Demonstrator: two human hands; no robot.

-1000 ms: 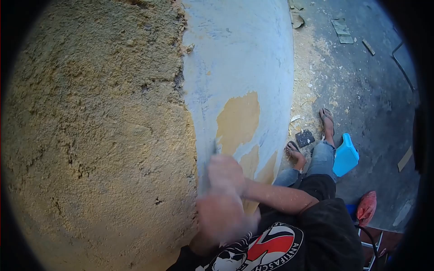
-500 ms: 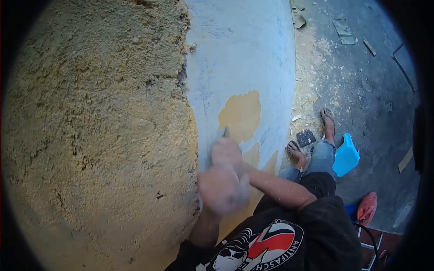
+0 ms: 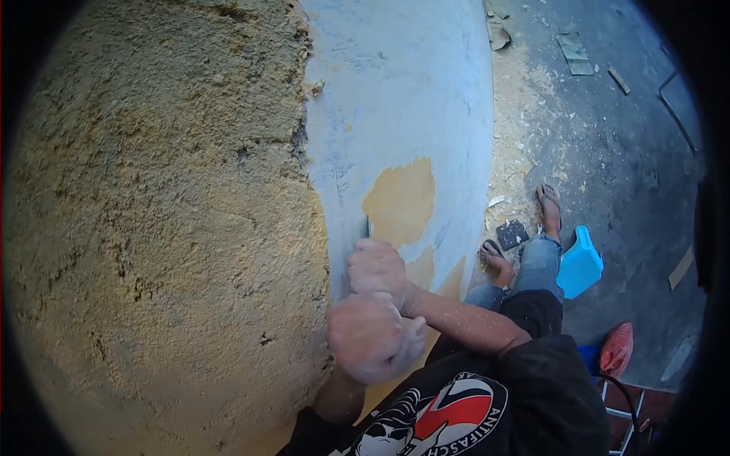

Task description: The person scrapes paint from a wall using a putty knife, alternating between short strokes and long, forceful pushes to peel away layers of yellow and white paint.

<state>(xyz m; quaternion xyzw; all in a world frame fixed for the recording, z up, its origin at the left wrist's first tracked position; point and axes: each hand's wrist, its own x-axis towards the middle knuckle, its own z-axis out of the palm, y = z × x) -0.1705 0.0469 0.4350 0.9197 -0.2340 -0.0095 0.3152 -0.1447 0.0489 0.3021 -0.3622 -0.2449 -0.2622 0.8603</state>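
Observation:
My right hand (image 3: 378, 267) is wrapped round a scraper, and its thin metal blade (image 3: 369, 226) shows above the fist, against the wall. The handle is hidden by the fingers. Just below, my left hand (image 3: 365, 334) is closed, close up against the right one; what it grips is hidden. Dust covers both hands. The wall has a smooth whitish-blue coat (image 3: 403, 83), and the blade is at the left edge of a bare tan patch (image 3: 403, 201) in it.
Rough tan wall (image 3: 167, 197) fills the left side. Pale flakes (image 3: 525, 144) litter the grey floor around my sandalled feet. A blue plastic container (image 3: 582, 266), a dark square piece (image 3: 512, 233), a red bag (image 3: 617, 349) and a white metal frame (image 3: 622, 414) lie at the right.
Both hands have shifted slightly left, and the blade has moved left with them. The hands were blurred before and look sharper now. The view has shifted slightly too.

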